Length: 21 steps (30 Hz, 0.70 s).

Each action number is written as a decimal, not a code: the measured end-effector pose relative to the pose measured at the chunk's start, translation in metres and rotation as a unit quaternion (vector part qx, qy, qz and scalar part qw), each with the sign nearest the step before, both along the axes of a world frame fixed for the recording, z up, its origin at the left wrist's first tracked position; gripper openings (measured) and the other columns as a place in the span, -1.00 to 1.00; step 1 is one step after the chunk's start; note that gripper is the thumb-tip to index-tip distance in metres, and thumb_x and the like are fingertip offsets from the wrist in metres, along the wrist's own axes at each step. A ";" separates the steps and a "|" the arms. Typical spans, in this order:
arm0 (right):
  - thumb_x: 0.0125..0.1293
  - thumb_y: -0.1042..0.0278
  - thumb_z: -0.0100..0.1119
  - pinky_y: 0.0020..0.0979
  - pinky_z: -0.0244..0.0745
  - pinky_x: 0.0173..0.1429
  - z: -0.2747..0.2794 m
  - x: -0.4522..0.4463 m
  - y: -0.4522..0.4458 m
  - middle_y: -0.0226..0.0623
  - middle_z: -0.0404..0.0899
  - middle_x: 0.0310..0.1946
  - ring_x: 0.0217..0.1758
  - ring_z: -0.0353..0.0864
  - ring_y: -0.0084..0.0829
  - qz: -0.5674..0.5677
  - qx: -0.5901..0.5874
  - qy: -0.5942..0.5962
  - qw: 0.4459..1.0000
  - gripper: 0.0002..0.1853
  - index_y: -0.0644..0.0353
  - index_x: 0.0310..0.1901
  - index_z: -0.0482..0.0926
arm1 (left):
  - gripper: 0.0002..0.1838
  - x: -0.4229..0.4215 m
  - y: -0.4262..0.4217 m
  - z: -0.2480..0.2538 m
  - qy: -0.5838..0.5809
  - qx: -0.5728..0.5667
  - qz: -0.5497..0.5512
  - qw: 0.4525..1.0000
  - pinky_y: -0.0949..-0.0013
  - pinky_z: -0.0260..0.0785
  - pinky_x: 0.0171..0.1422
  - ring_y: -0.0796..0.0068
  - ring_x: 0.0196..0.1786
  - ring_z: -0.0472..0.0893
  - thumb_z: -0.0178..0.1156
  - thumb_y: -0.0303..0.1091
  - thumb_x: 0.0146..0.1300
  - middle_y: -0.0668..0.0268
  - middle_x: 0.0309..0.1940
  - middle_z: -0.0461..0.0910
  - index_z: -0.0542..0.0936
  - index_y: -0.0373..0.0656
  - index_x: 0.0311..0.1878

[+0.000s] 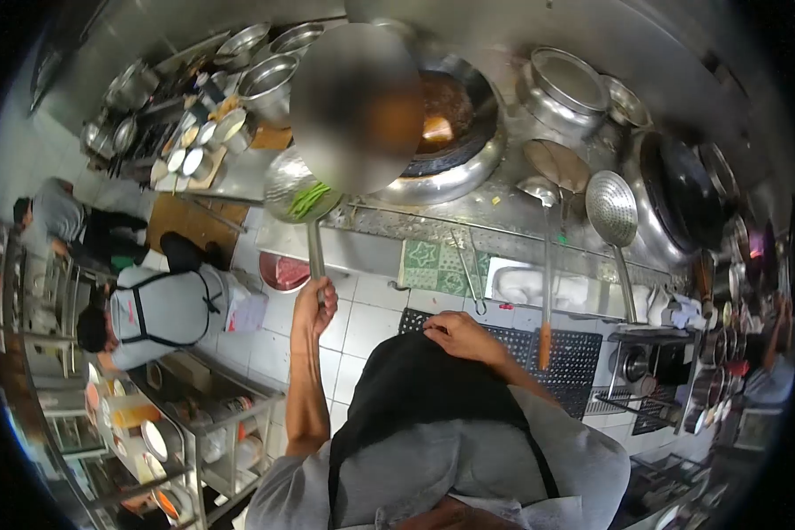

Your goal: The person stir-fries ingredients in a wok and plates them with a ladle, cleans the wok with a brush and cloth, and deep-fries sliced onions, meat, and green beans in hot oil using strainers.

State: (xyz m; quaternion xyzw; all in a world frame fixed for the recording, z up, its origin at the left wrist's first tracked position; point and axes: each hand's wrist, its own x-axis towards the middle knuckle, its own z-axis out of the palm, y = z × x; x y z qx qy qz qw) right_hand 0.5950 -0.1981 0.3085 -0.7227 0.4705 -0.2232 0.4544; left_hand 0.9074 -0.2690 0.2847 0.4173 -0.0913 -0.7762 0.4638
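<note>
My left hand (318, 303) is wrapped round the long handle of a round metal strainer (283, 168). Slim green vegetable stalks (309, 200) lie in its bowl, which is over the front edge of the stove counter. Just right of the strainer, a large wok (479, 97) contains dark liquid; a round blurred patch hides its left part. My right hand (461, 336) rests against the black apron (415, 375) at my waist, fingers extended and nothing visible in them.
On the right of the steel counter lie a ladle (546, 256) and a perforated skimmer (611, 209), handles overhanging. Behind them stands a metal pot (567, 79); farther right is another wok (685, 190). Two people in grey shirts are at the left, the nearer person (163, 305) beside a shelf.
</note>
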 end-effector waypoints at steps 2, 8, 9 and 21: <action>0.22 0.31 0.12 -0.22 0.46 -0.07 -0.001 -0.006 0.000 -0.04 0.59 -0.27 -0.18 0.57 -0.06 -0.005 -0.033 0.011 0.999 -0.78 0.30 -0.22 0.58 | -0.87 -0.024 0.018 0.045 -0.198 -0.063 0.061 0.976 0.54 0.14 -0.74 0.60 -0.67 0.35 0.05 -0.35 0.23 0.38 -0.61 0.37 0.37 -0.18 -0.33; 0.23 0.32 0.10 -0.21 0.45 -0.06 0.002 -0.009 -0.012 -0.05 0.60 -0.30 -0.18 0.56 -0.05 0.042 -0.087 -0.017 0.995 -0.78 0.30 -0.24 0.58 | -0.84 -0.076 0.028 0.132 -0.220 -0.151 0.008 0.964 0.50 0.17 -0.78 0.57 -0.71 0.33 0.08 -0.33 0.21 0.35 -0.62 0.36 0.37 -0.20 -0.31; 0.23 0.31 0.11 -0.21 0.46 -0.06 0.008 -0.010 -0.011 -0.05 0.60 -0.31 -0.19 0.57 -0.05 0.045 -0.087 -0.015 0.995 -0.78 0.31 -0.23 0.58 | -0.84 -0.090 0.026 0.139 -0.198 -0.161 0.000 0.967 0.50 0.15 -0.78 0.58 -0.71 0.33 0.09 -0.34 0.21 0.34 -0.62 0.36 0.37 -0.22 -0.33; 0.24 0.30 0.10 -0.22 0.48 -0.08 -0.008 -0.051 0.007 -0.05 0.60 -0.34 -0.23 0.60 -0.07 0.036 -0.074 -0.020 0.996 -0.78 0.29 -0.22 0.57 | -0.81 -0.163 -0.069 0.113 -0.294 -0.159 -0.115 0.935 0.44 0.19 -0.75 0.59 -0.70 0.33 0.15 -0.40 0.15 0.34 -0.60 0.37 0.35 -0.26 -0.31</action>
